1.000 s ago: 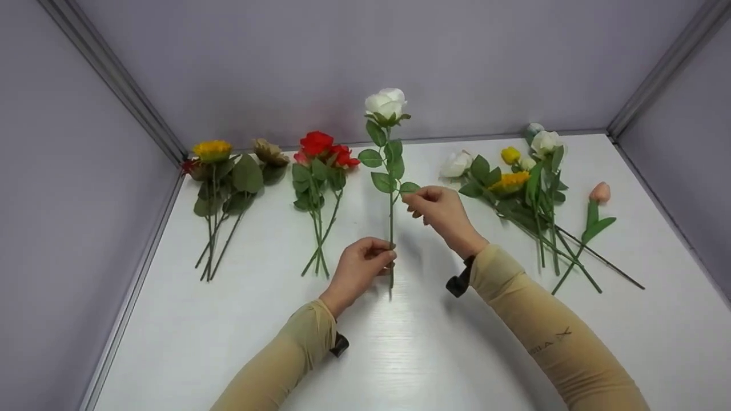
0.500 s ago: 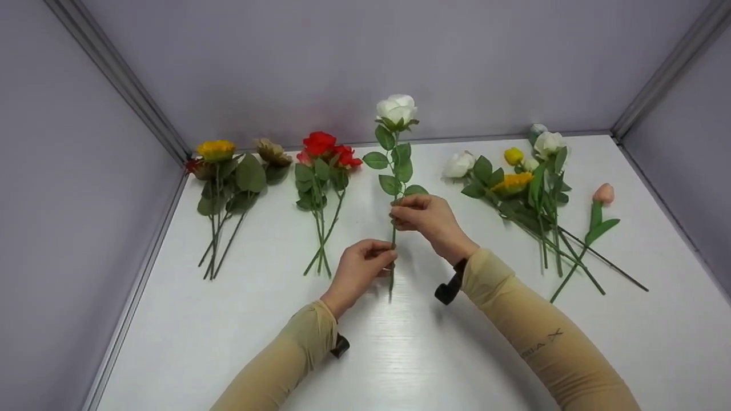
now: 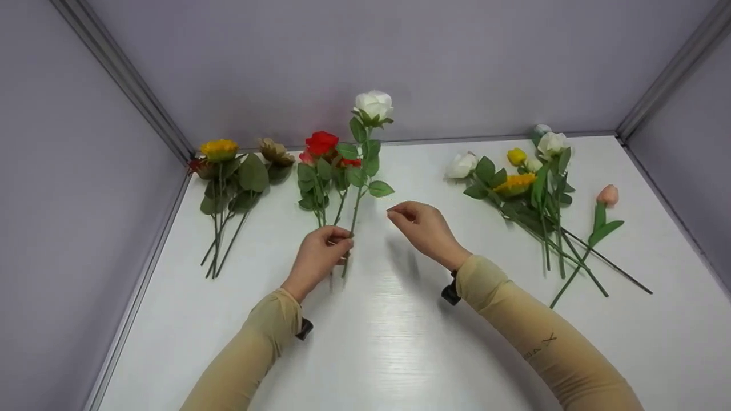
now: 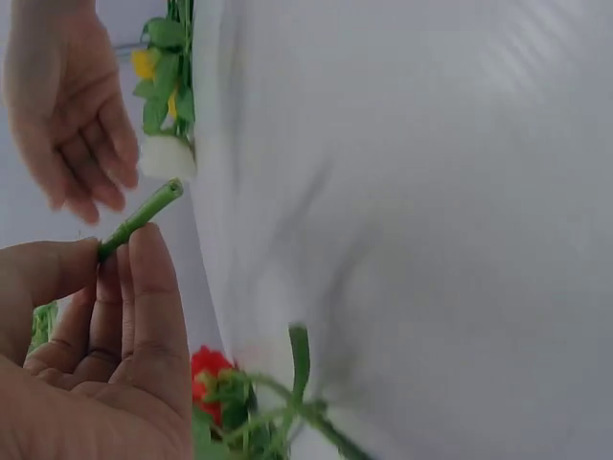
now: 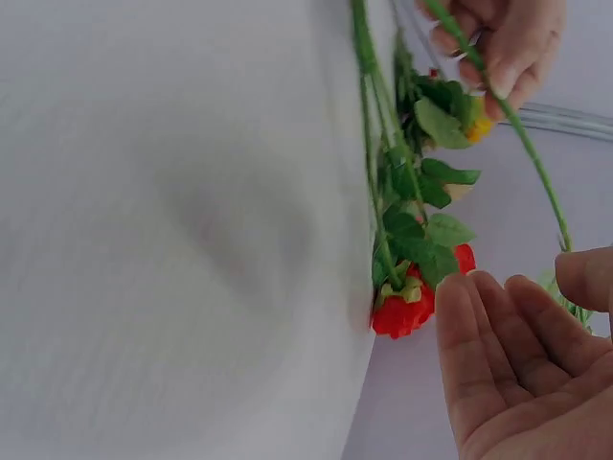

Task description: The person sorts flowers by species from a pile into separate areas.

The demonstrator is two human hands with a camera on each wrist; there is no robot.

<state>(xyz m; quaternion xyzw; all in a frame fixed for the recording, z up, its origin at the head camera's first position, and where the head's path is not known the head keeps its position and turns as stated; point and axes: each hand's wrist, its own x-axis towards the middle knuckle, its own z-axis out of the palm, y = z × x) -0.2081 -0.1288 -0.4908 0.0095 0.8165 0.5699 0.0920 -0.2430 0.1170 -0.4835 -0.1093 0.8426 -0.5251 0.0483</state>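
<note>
My left hand [image 3: 320,254] pinches the lower stem of a white rose [image 3: 374,105] between thumb and fingers. The rose stands nearly upright above the table, its bloom tilted slightly to the right. In the left wrist view the cut end of its green stem [image 4: 144,217] pokes out past the thumb. Several red roses [image 3: 321,142] lie right behind it, their stems partly hidden by my left hand. To the right of the rose my right hand [image 3: 425,228] hovers, holding nothing. Its fingers [image 5: 469,345] are loosely bent, the thumb apart from them in the right wrist view.
On the left lies a bunch with a yellow sunflower [image 3: 219,150] and a brownish flower [image 3: 276,152]. At the right are a white rose [image 3: 461,165], another sunflower [image 3: 515,184], a yellow tulip [image 3: 517,156] and a pink tulip [image 3: 608,195]. Grey walls [image 3: 457,68] enclose the white table [image 3: 434,354].
My right hand moved in from the leaf to grasp the stem, then let go and drew back right. My left hand has carried the white rose leftward, in front of the red roses.
</note>
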